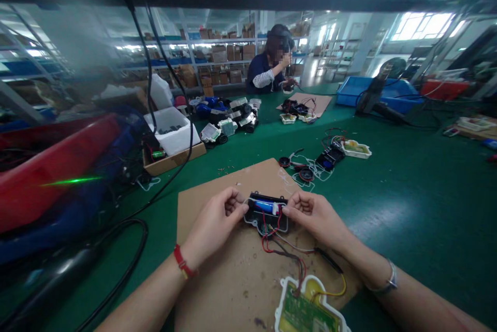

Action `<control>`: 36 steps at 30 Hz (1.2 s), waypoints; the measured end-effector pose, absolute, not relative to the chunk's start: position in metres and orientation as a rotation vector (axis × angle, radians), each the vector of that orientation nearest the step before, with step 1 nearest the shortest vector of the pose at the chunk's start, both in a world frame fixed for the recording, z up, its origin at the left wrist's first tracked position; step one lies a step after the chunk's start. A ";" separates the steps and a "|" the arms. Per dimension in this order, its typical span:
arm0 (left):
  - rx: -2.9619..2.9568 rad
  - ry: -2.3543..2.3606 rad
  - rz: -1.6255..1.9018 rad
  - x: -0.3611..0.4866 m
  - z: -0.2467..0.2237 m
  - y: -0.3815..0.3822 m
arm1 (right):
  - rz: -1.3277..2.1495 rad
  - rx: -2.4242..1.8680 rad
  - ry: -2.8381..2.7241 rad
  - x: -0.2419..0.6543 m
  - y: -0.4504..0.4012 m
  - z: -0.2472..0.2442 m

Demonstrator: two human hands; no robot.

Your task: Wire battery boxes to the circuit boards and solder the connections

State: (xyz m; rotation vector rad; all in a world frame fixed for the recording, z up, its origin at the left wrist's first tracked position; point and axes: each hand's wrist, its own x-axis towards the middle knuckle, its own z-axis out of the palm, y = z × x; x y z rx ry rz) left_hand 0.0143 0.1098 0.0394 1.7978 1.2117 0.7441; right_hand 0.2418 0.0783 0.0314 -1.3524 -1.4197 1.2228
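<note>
Circuit board (pixel 305 313) lies by cardboard's (pixel 221 296) right edge; my left hand (pixel 215 223) and right hand (pixel 320 220), fingers nearly closed, pinch black housing's (pixel 256 215) ends, seemingly for steadiness.

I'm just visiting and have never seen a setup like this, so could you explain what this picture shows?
There is no robot here: these are a person's two bare hands. The single picture comes from a camera worn on that person's head, looking forward and down.

The left hand and right hand have their fingertips at opposite ends of a small black case. I cannot tell whether they pinch the case or the pale cord around its edge. Inside lies a blue cylinder, and wires run towards a green circuit board nearer the camera.

Under the work is a cardboard sheet on a green table. Further off are a white box, a blue tray and another person.
</note>
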 end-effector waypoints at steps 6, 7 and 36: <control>1.914 1.243 0.845 0.021 0.039 0.106 | 1.041 -1.396 -1.422 0.239 0.080 0.022; 1.945 1.254 0.855 0.023 0.038 0.106 | 1.031 -1.400 -1.413 0.239 0.081 0.021; 2.969 1.072 0.777 0.043 0.019 0.104 | 1.112 -1.249 -1.316 0.237 0.085 0.014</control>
